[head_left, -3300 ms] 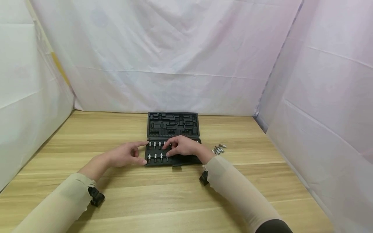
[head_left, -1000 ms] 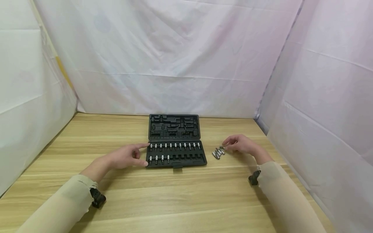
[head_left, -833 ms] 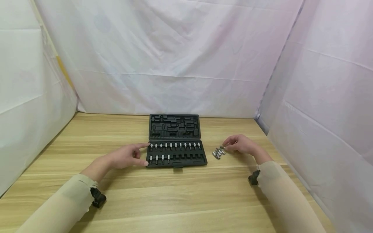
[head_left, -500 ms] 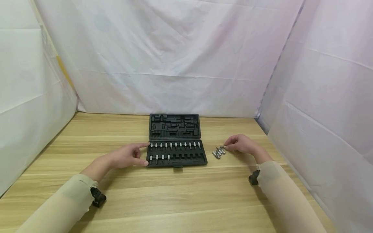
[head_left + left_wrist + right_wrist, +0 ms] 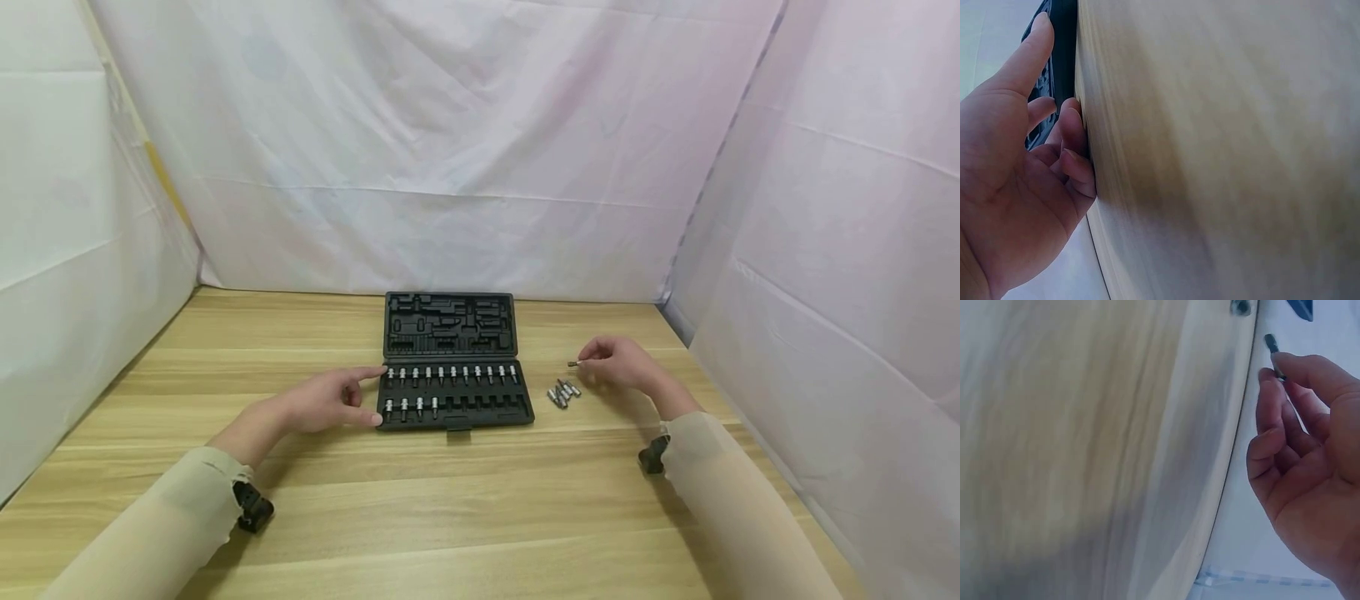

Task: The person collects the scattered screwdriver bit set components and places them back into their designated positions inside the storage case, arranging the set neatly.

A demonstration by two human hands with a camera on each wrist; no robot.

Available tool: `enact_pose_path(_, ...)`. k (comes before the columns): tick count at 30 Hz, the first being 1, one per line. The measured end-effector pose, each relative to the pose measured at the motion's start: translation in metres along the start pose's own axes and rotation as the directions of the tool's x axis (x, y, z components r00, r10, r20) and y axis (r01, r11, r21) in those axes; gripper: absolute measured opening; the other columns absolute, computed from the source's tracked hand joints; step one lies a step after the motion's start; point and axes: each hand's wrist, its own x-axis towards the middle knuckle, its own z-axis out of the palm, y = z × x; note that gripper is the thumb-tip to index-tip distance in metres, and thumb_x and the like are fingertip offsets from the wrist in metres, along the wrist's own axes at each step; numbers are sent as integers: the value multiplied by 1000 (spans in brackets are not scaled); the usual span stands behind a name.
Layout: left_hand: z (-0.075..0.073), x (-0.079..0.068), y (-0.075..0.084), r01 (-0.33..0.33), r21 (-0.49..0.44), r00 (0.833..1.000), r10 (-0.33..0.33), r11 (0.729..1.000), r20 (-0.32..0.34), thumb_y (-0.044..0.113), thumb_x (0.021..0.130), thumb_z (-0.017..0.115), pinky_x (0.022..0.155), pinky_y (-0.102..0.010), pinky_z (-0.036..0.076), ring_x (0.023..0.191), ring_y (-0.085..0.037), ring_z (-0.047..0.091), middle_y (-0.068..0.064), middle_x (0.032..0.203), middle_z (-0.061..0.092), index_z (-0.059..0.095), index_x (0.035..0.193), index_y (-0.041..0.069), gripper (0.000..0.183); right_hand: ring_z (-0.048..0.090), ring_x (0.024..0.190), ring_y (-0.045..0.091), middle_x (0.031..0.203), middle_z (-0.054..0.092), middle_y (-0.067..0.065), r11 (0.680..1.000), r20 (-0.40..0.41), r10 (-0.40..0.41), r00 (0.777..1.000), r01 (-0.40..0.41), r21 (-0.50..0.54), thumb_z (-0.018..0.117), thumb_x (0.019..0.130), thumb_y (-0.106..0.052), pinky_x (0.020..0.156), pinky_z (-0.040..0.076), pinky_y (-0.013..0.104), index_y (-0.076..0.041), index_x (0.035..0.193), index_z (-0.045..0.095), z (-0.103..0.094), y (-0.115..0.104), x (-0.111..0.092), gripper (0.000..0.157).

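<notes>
A black plastic socket case (image 5: 491,414) lies unfolded on the table. Silvery bit sockets (image 5: 453,372) fill its upper row, and several more sit at the left of the lower row. My left hand (image 5: 326,402) rests at the case's left edge, index finger at the hinge-side corner and thumb at the front corner; its other fingers are bent in the left wrist view. To the right of the case, my right hand (image 5: 617,364) pinches a small bit socket (image 5: 1271,344) between thumb and fingertips, its dark tip pointing left. Loose bit sockets (image 5: 562,395) lie just below that hand.
The wooden table (image 5: 420,517) spreads around the case. White cloth (image 5: 442,142) hangs behind it and along both sides. Moulded recesses mark the case lid (image 5: 450,325). A black wrist camera (image 5: 255,510) sits on the left sleeve.
My right hand went from over the case to the loose pile, took a bit socket there and lifted it slightly up and away. The left hand stays at the case's edge.
</notes>
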Motion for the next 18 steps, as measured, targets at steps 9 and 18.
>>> enact_pose_path(9,0,-1,1,4,8,1000,-4,1000,-1,40,94,87,70,-28,51,86,-20,55,-6,99,63,36,172,13,97,66,98,22,117,71,11,997,-38,-17,999,20,71,74,106,-25,82,55,35,-6,127,73,7,-22,4,29)
enact_pose_path(18,0,-1,1,-1,-2,1000,1,1000,3,37,95,88,69,-28,50,85,-20,54,-6,97,63,36,172,10,97,71,100,27,121,73,12,989,6,-55,998,53,140,75,106,-28,83,57,36,-3,137,71,24,-48,3,40)
